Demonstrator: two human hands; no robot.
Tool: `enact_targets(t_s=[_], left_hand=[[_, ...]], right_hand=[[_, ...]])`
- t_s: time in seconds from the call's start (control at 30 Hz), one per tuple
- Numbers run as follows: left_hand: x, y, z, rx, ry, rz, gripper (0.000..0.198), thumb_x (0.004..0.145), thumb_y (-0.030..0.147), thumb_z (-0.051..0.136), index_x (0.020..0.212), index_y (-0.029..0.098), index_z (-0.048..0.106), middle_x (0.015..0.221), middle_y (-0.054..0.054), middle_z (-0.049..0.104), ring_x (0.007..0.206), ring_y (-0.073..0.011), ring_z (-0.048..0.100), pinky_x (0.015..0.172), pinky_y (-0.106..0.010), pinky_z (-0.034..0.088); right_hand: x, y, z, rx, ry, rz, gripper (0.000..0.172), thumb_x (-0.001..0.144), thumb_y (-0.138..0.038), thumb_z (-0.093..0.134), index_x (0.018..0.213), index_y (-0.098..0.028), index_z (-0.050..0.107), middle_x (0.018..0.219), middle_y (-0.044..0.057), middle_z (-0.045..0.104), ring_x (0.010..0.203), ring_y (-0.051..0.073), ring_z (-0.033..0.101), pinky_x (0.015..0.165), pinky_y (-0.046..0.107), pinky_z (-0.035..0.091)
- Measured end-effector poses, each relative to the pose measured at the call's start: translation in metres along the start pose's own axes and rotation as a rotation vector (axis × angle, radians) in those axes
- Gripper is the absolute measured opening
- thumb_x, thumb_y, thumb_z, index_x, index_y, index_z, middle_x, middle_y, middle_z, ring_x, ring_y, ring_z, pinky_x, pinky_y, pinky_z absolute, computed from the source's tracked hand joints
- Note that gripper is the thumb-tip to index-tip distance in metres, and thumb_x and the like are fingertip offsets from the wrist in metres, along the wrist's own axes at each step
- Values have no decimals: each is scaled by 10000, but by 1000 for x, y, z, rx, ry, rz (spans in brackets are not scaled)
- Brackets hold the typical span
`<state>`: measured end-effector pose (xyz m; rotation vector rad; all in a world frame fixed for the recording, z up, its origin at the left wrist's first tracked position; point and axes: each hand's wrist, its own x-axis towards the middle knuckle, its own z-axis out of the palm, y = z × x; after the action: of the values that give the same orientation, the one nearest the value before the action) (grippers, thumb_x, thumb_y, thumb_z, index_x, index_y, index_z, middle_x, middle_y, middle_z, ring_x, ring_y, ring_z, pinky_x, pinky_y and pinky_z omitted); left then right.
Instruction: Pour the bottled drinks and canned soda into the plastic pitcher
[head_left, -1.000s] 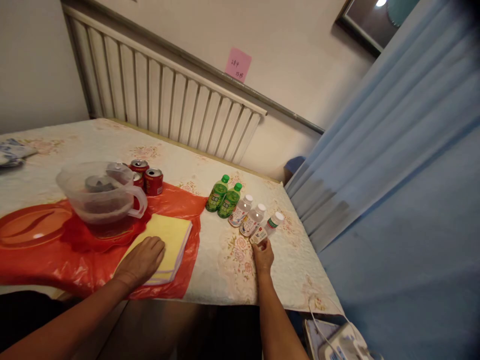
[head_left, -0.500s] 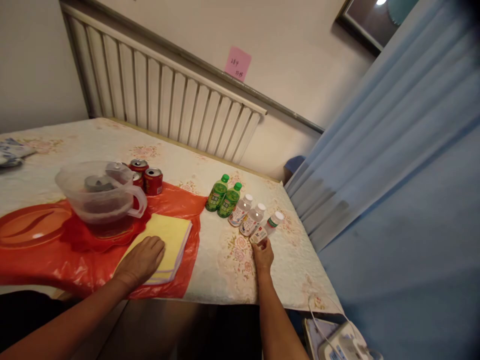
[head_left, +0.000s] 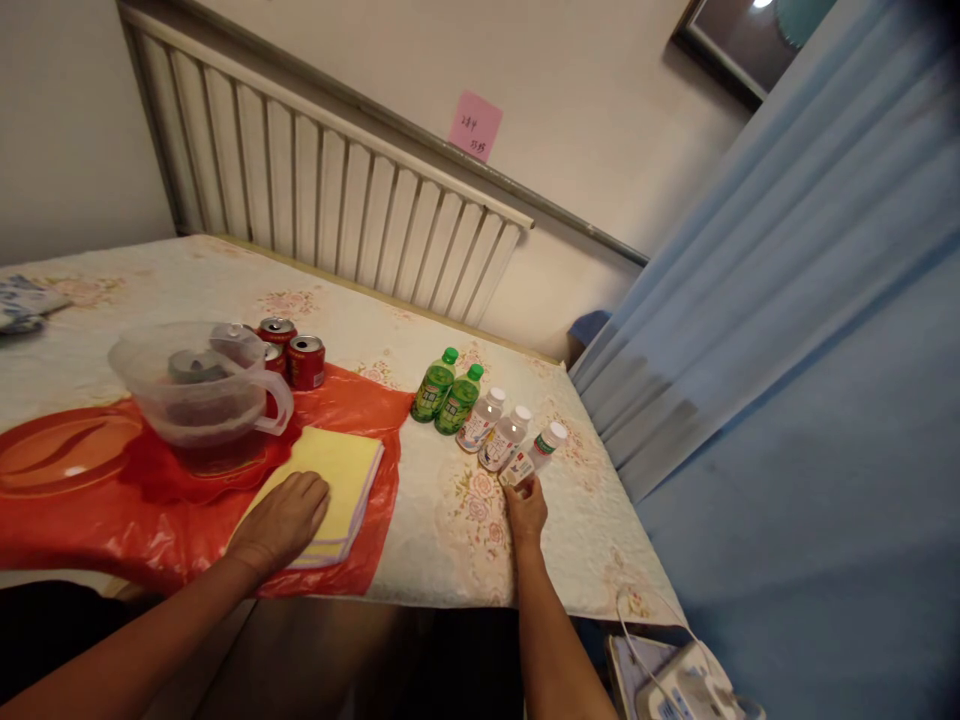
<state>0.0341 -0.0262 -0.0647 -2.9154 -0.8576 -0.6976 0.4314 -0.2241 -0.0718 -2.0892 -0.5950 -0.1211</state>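
Note:
My left hand [head_left: 289,515] lies palm down, fingers a little bent, on a folded yellow cloth [head_left: 352,462] with pale purple edges. Nothing shows in its grasp. In the fingers of my right hand [head_left: 527,513] is a small white carton [head_left: 517,468] with printing on it. Just behind the carton, a clear bottle with a green label and white cap [head_left: 548,441] stands to the right. Two white-capped bottles [head_left: 504,440] with pale labels stand to its left. Further left are two green drink bottles [head_left: 458,400].
A clear plastic jug [head_left: 191,400] sits above a red scalloped dish [head_left: 161,480] on a red plastic sheet [head_left: 97,540]. Several red cans [head_left: 307,365] stand behind it. A radiator [head_left: 322,180] lines the wall, and a blue curtain [head_left: 787,350] hangs on the right.

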Motion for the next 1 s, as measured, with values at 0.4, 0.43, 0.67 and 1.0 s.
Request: enact_targets(t_s=[0.4, 0.43, 0.67, 1.0], left_hand=[[1, 0, 0, -5, 8, -4, 230, 974, 206, 437, 851, 187, 630, 882, -94, 622, 883, -270, 557, 853, -415, 430], [1, 0, 0, -6, 9, -6, 231, 973, 205, 437, 849, 186, 631, 878, -94, 620, 879, -270, 557, 852, -415, 431], [1, 1, -2, -16, 19, -4, 243, 976, 211, 430, 843, 188, 632, 872, -94, 619, 870, -274, 551, 845, -424, 434], [1, 1, -3, -27, 24, -8, 228, 965, 198, 442, 849, 187, 637, 878, -103, 626, 886, -282, 567, 844, -425, 441]], right_hand=[[-1, -2, -1, 5, 0, -9, 362, 666, -498, 666, 898, -232, 590, 849, 32, 695, 748, 232, 617, 688, 308, 427], [-1, -2, -1, 5, 1, -10, 367, 663, -500, 667, 901, -231, 591, 858, 37, 699, 753, 234, 619, 689, 308, 428], [1, 1, 0, 2, 4, -12, 356, 650, -480, 665, 895, -232, 593, 860, 43, 704, 740, 235, 616, 675, 307, 426], [0, 2, 1, 6, 5, -29, 337, 680, -463, 659, 919, -230, 611, 849, 32, 705, 743, 230, 618, 682, 301, 438]])
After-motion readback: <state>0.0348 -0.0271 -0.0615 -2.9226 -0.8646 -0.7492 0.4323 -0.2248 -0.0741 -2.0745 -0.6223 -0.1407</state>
